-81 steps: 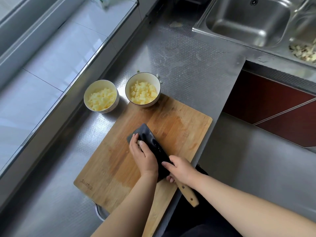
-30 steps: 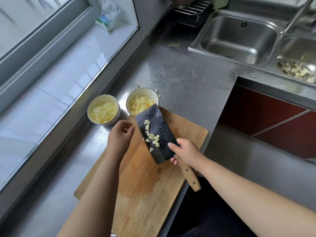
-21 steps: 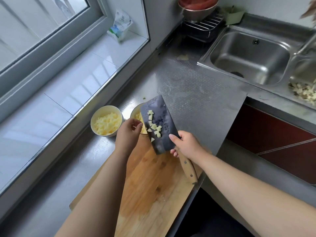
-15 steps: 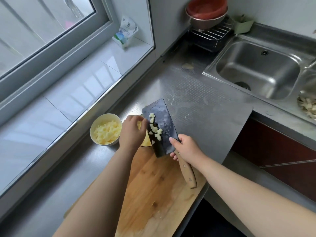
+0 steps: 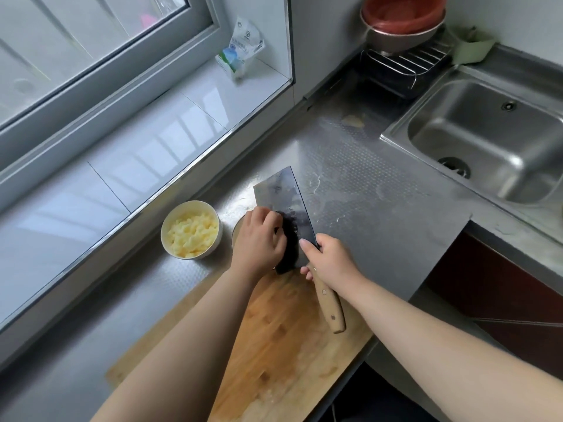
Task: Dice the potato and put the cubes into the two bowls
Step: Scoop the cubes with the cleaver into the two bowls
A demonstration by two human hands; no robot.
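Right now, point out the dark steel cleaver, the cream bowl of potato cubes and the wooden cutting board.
dark steel cleaver point(image 5: 285, 191), head view, bare blade face.
cream bowl of potato cubes point(image 5: 214, 243), head view, right outer wall.
wooden cutting board point(image 5: 292, 345), head view, bare centre.

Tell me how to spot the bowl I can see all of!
Find the steel counter under the window. At the wooden cutting board's far end sit two bowls. Yours is the left bowl, uncovered and heaped with yellow potato cubes; the other hides beneath a hand.
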